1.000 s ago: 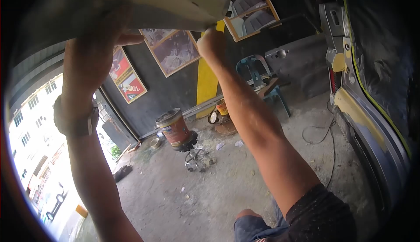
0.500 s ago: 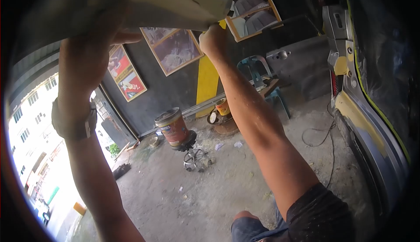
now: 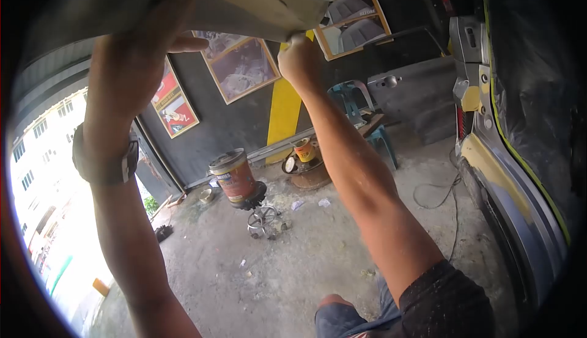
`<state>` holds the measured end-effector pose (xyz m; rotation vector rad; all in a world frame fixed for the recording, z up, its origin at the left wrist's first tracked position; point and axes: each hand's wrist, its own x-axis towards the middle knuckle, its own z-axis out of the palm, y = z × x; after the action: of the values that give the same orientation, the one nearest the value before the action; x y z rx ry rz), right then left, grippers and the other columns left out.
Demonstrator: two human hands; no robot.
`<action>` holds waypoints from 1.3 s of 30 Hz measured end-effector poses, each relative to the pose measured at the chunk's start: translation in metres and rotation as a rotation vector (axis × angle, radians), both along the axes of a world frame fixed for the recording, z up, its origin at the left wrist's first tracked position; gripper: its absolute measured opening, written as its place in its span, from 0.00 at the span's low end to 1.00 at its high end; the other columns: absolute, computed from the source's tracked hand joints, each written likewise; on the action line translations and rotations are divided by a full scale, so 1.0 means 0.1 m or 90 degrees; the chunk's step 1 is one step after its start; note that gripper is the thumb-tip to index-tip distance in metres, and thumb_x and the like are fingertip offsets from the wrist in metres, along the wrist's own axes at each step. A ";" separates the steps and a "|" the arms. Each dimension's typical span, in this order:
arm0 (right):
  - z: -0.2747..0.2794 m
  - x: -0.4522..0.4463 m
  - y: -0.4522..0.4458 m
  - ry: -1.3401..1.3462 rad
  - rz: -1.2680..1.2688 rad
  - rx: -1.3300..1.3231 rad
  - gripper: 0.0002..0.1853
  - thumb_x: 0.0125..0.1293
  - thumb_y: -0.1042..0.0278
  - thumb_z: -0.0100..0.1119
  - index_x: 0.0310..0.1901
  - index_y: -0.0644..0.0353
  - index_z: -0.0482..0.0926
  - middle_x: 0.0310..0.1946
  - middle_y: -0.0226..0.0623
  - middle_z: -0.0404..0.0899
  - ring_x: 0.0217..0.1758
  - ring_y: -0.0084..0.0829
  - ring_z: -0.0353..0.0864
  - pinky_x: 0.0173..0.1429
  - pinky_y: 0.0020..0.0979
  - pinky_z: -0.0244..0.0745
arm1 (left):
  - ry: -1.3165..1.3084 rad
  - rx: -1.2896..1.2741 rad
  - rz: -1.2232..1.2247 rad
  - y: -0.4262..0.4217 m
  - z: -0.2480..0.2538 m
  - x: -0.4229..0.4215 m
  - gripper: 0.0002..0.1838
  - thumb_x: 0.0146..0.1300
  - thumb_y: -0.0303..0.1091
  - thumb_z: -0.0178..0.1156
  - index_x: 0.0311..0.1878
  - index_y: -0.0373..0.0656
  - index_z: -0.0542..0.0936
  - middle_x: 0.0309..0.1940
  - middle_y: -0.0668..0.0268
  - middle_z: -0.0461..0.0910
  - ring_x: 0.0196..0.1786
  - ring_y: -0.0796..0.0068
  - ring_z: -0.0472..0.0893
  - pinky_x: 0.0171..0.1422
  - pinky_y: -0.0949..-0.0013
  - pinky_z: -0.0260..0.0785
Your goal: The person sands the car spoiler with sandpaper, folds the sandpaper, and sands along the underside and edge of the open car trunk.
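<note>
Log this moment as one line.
left hand: open against overhead grey tan-patched panel | right hand: curled at panel's lower corner | background: reddish-brown bucket above silvery wheeled base

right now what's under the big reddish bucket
Under the bucket is a dark, ragged-edged support, above a metal wheeled base on the concrete floor. The bucket hides most of the support's top, so anything pinned between them can't be seen.

washed-out daylight glare at lower left, dim upper panel [image 3: 244,2], curved wide-angle distortion, black vignetted corners, slight softness
</note>
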<state>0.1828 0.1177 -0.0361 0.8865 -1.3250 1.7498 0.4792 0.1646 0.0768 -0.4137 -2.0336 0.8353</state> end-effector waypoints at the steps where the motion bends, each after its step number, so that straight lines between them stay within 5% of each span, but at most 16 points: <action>1: -0.06 0.05 0.12 0.047 0.054 -0.005 0.06 0.59 0.77 0.56 0.38 0.69 0.79 0.34 0.55 0.85 0.38 0.58 0.86 0.47 0.47 0.82 | 0.003 0.001 -0.002 0.02 -0.01 -0.02 0.21 0.69 0.13 0.50 0.63 0.37 0.77 0.54 0.52 0.80 0.47 0.53 0.88 0.50 0.62 0.85; 2: -0.19 0.02 0.24 0.093 0.090 0.089 0.10 0.63 0.77 0.54 0.42 0.70 0.80 0.39 0.50 0.87 0.41 0.53 0.88 0.47 0.42 0.83 | 0.004 -0.009 -0.034 0.06 -0.02 -0.06 0.22 0.68 0.11 0.50 0.63 0.37 0.78 0.53 0.51 0.80 0.47 0.52 0.88 0.50 0.62 0.86; 4: -0.54 0.24 0.55 -0.099 0.814 -0.100 0.15 0.66 0.74 0.54 0.52 0.71 0.78 0.49 0.48 0.84 0.50 0.47 0.87 0.51 0.43 0.82 | -0.003 -0.013 -0.064 0.08 -0.05 -0.09 0.23 0.67 0.10 0.50 0.62 0.36 0.78 0.53 0.51 0.80 0.47 0.51 0.88 0.50 0.62 0.86; 10: -1.37 -0.06 0.58 -0.242 1.086 -0.204 0.24 0.68 0.68 0.58 0.63 0.69 0.71 0.59 0.50 0.77 0.61 0.48 0.81 0.58 0.46 0.79 | 0.023 -0.033 -0.018 0.02 -0.11 -0.11 0.22 0.69 0.11 0.48 0.63 0.36 0.77 0.54 0.50 0.80 0.49 0.55 0.88 0.50 0.60 0.87; 13: -1.56 -0.11 0.66 -0.296 1.031 -0.184 0.22 0.69 0.68 0.59 0.62 0.69 0.72 0.56 0.49 0.80 0.57 0.49 0.83 0.55 0.44 0.81 | 0.076 0.116 -0.098 0.07 -0.53 -0.34 0.16 0.71 0.24 0.58 0.61 0.39 0.79 0.53 0.55 0.81 0.44 0.64 0.87 0.49 0.66 0.85; 16: -1.70 -0.12 0.70 -0.293 0.962 -0.141 0.18 0.69 0.69 0.61 0.57 0.67 0.77 0.50 0.46 0.84 0.48 0.42 0.87 0.49 0.36 0.83 | 0.155 0.618 -0.330 -0.15 -1.36 -0.61 0.16 0.69 0.33 0.65 0.57 0.40 0.82 0.42 0.62 0.87 0.42 0.78 0.85 0.47 0.75 0.76; 17: -1.73 -0.11 0.70 -0.295 0.967 -0.141 0.18 0.69 0.69 0.61 0.57 0.67 0.77 0.50 0.46 0.84 0.48 0.42 0.87 0.49 0.36 0.83 | 0.158 0.503 -0.096 -0.48 -1.61 -0.65 0.16 0.68 0.36 0.67 0.54 0.35 0.83 0.39 0.61 0.87 0.42 0.77 0.85 0.46 0.74 0.76; 19: -1.75 -0.04 0.75 -0.203 0.857 -0.010 0.07 0.70 0.71 0.61 0.45 0.63 0.81 0.40 0.43 0.87 0.38 0.33 0.90 0.44 0.32 0.86 | 0.029 0.808 -0.098 -0.41 -1.96 -0.99 0.16 0.64 0.34 0.70 0.50 0.33 0.84 0.37 0.60 0.88 0.38 0.76 0.86 0.43 0.74 0.77; 21: -1.74 0.03 0.80 -0.199 0.829 0.027 0.04 0.70 0.71 0.63 0.41 0.62 0.81 0.38 0.41 0.88 0.36 0.29 0.90 0.41 0.26 0.85 | -0.141 0.924 -0.127 -0.47 -2.16 -1.19 0.15 0.63 0.35 0.71 0.47 0.33 0.84 0.36 0.62 0.88 0.36 0.78 0.86 0.41 0.74 0.77; 25: -1.87 -0.04 0.74 -0.157 0.716 0.090 0.08 0.70 0.67 0.64 0.43 0.63 0.81 0.38 0.40 0.87 0.36 0.28 0.89 0.40 0.25 0.83 | -0.110 0.949 -0.109 -0.51 -2.29 -1.36 0.17 0.62 0.36 0.72 0.46 0.32 0.84 0.34 0.61 0.88 0.35 0.79 0.86 0.39 0.74 0.77; 28: -1.96 -0.10 0.75 -0.263 0.847 0.049 0.13 0.69 0.61 0.66 0.44 0.64 0.81 0.36 0.39 0.86 0.36 0.29 0.88 0.37 0.27 0.82 | -0.042 0.725 0.076 -0.45 -2.34 -1.38 0.16 0.58 0.30 0.71 0.48 0.35 0.84 0.32 0.63 0.86 0.34 0.75 0.86 0.38 0.71 0.77; 30: -2.04 -0.15 0.79 -0.370 1.135 -0.011 0.18 0.71 0.56 0.63 0.49 0.65 0.78 0.38 0.43 0.86 0.35 0.32 0.89 0.34 0.31 0.85 | 0.048 0.092 -0.043 -0.62 -2.41 -1.38 0.19 0.52 0.24 0.67 0.50 0.38 0.83 0.31 0.64 0.82 0.33 0.70 0.84 0.38 0.67 0.77; 33: -2.16 -0.20 0.79 -0.356 1.132 0.089 0.18 0.73 0.57 0.61 0.51 0.66 0.79 0.37 0.43 0.87 0.32 0.32 0.89 0.33 0.28 0.84 | 0.007 0.013 -0.065 -0.68 -2.51 -1.34 0.23 0.48 0.22 0.64 0.51 0.41 0.82 0.31 0.65 0.79 0.34 0.68 0.83 0.40 0.65 0.78; 35: -2.18 -0.19 0.78 -0.332 1.055 0.116 0.17 0.73 0.59 0.60 0.53 0.65 0.81 0.36 0.41 0.87 0.30 0.28 0.88 0.32 0.27 0.83 | -0.015 0.022 -0.069 -0.71 -2.55 -1.33 0.22 0.50 0.23 0.65 0.53 0.39 0.82 0.32 0.63 0.80 0.34 0.65 0.84 0.42 0.65 0.78; 38: -2.17 -0.13 0.77 -0.337 0.925 0.058 0.12 0.73 0.66 0.60 0.49 0.67 0.82 0.32 0.39 0.86 0.28 0.27 0.87 0.30 0.27 0.83 | 0.021 0.281 -0.090 -0.77 -2.69 -1.43 0.17 0.60 0.24 0.65 0.54 0.38 0.82 0.36 0.64 0.83 0.37 0.69 0.85 0.43 0.68 0.79; 39: -2.17 -0.09 0.76 -0.373 0.858 0.044 0.11 0.72 0.66 0.60 0.48 0.66 0.83 0.31 0.36 0.85 0.27 0.25 0.85 0.29 0.25 0.80 | -0.003 0.617 -0.196 -0.77 -2.73 -1.48 0.15 0.65 0.25 0.63 0.54 0.37 0.82 0.38 0.65 0.85 0.39 0.73 0.85 0.43 0.70 0.78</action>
<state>0.1740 0.1934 -0.2532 1.5763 -1.1449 3.1813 0.3315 0.0876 -0.1961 -0.1538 -2.0412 -0.3643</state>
